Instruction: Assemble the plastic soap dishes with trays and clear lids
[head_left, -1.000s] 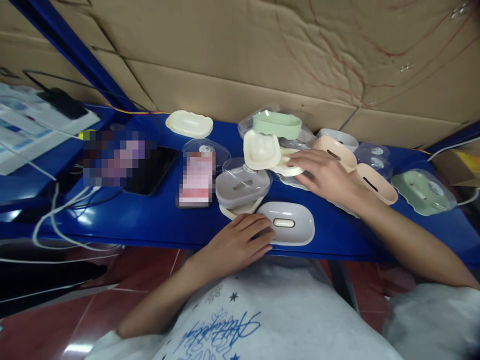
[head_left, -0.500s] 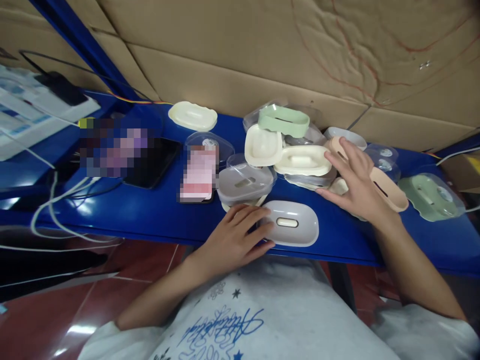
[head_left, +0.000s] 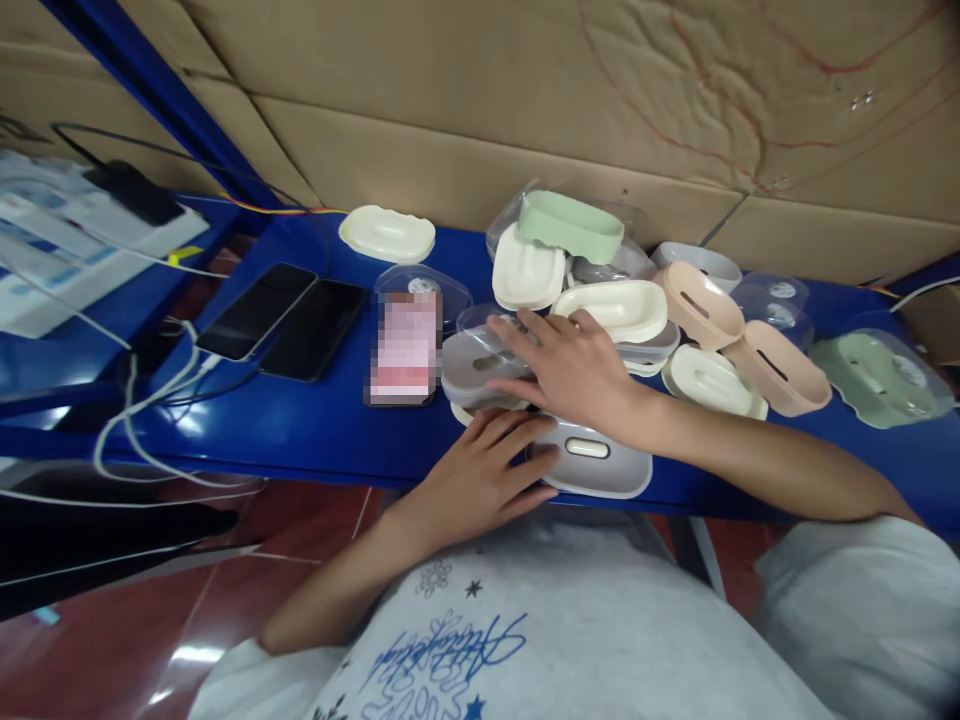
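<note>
In front of me a grey soap dish [head_left: 619, 470] with a cream insert in its slot lies near the table's front edge. The fingers of my left hand [head_left: 487, 475] rest spread on its left end. Just behind it is a second grey soap dish [head_left: 472, 372], under a clear lid and on top of a cream piece. My right hand [head_left: 577, 370] reaches across over that dish's right side with its fingers apart; whether they touch the lid cannot be made out. Behind the right hand lies a cream soap dish part [head_left: 622, 308].
Green [head_left: 577, 225] and peach soap dishes [head_left: 780, 370] with several clear lids are piled at the back and right. A phone with a blurred screen [head_left: 405, 345] lies left of the dishes. Two dark phones [head_left: 311, 330] and white cables [head_left: 112, 440] are farther left. Cardboard [head_left: 450, 130] lines the back.
My right hand has moved left, from the cream and peach parts to above the lidded grey dish. My left hand stays on the front grey dish. The view has shifted slightly.
</note>
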